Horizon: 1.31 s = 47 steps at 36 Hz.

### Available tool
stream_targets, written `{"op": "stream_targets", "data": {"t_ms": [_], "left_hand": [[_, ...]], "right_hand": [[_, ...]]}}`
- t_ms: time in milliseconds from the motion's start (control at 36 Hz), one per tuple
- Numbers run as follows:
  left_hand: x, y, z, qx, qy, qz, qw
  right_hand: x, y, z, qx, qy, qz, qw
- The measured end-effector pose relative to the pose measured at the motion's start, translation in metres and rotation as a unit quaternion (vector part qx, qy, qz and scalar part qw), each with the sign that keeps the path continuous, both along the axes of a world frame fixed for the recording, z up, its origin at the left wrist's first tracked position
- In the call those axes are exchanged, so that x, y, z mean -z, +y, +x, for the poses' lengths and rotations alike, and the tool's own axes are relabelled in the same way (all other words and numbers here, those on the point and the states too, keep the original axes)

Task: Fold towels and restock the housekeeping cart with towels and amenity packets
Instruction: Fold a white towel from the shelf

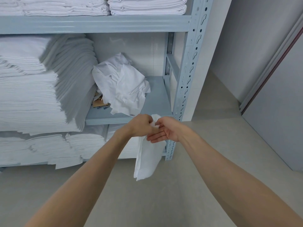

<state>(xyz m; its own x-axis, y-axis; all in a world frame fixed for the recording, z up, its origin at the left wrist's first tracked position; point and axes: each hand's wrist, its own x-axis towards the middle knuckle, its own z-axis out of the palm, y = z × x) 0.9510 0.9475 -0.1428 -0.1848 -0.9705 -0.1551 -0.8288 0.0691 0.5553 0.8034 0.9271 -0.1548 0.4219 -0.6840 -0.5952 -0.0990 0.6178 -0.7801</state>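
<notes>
The towel (148, 159) is plain white, as are the folded linen stacks (32, 99) and the crumpled cloth (124, 86). The metal shelving (186, 76) is pale blue-grey. The floor (164, 202) is beige-grey.

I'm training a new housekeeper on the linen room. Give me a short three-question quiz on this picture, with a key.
1. True or false: the towel lies flat on a shelf.
2. Which hand grips the towel's top? A) left hand B) right hand C) neither
3. Fill in: the crumpled linen sits on the ____ shelf, right of the tall folded stack.

Key
1. False; it hangs in the air from the hands, in front of the rack.
2. A; the right hand's fingers are straight under it.
3. middle
</notes>
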Motion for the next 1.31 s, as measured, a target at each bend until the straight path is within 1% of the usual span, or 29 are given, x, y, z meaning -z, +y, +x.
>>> {"op": "stream_targets", "data": {"t_ms": [56,111,167,306,417,500,556,611,639,694,750,833,889,944,1028,1083,1167,1222,1306], "left_hand": [[-0.002,0.0,-0.003,0.034,-0.058,0.001,0.998],[-0.003,-0.001,-0.004,0.056,-0.095,-0.013,0.994],[-0.003,-0.002,-0.003,0.07,-0.099,-0.021,0.992],[0.0,0.001,-0.003,0.084,-0.106,0.0,0.991],[0.003,0.002,0.006,0.093,-0.102,0.004,0.99],[0.004,0.005,0.012,0.094,-0.102,-0.001,0.99],[0.006,0.005,0.015,0.087,-0.091,-0.014,0.992],[0.005,0.007,0.019,0.082,-0.074,-0.029,0.993],[0.004,0.009,0.02,0.081,-0.065,-0.035,0.994],[0.001,0.011,0.024,0.086,-0.051,-0.046,0.994],[-0.003,0.014,0.028,0.096,-0.043,-0.052,0.993],[-0.008,0.018,0.034,0.121,-0.039,-0.058,0.99],[-0.011,0.022,0.04,0.127,-0.028,-0.065,0.989],[-0.012,0.025,0.047,0.12,-0.012,-0.073,0.99],[-0.014,0.026,0.058,0.095,-0.018,-0.088,0.991],[-0.012,0.024,0.07,0.067,-0.042,-0.091,0.993],[-0.004,0.022,0.086,0.015,-0.073,-0.083,0.994],[0.001,0.021,0.09,-0.01,-0.07,-0.09,0.993],[0.005,0.016,0.094,-0.06,-0.048,-0.123,0.99]], "right_hand": [[0.001,0.0,0.002,0.007,0.003,-0.003,1.0],[0.003,0.0,0.003,0.009,0.018,-0.015,1.0],[0.007,0.0,0.001,0.012,0.03,-0.027,0.999],[0.012,0.004,-0.003,0.006,0.058,-0.062,0.996],[0.016,0.005,-0.001,0.005,0.111,-0.128,0.986],[0.019,0.003,-0.001,0.008,0.144,-0.156,0.977],[0.021,0.001,-0.003,-0.003,0.151,-0.15,0.977],[0.025,-0.003,-0.006,0.014,0.163,-0.138,0.977],[0.028,-0.006,-0.007,0.03,0.178,-0.137,0.974],[0.034,-0.01,-0.01,0.037,0.239,-0.138,0.96],[0.038,-0.012,-0.011,0.008,0.291,-0.128,0.948],[0.04,-0.013,-0.008,-0.031,0.311,-0.124,0.942],[0.042,-0.015,-0.006,-0.047,0.344,-0.14,0.927],[0.047,-0.015,-0.005,-0.058,0.39,-0.164,0.904],[0.056,-0.015,-0.01,-0.051,0.44,-0.209,0.872],[0.056,-0.019,-0.018,-0.019,0.453,-0.237,0.859],[0.043,-0.03,-0.03,0.048,0.444,-0.271,0.853],[0.028,-0.037,-0.033,0.065,0.442,-0.299,0.843],[0.012,-0.043,-0.032,0.057,0.462,-0.333,0.82]]}}
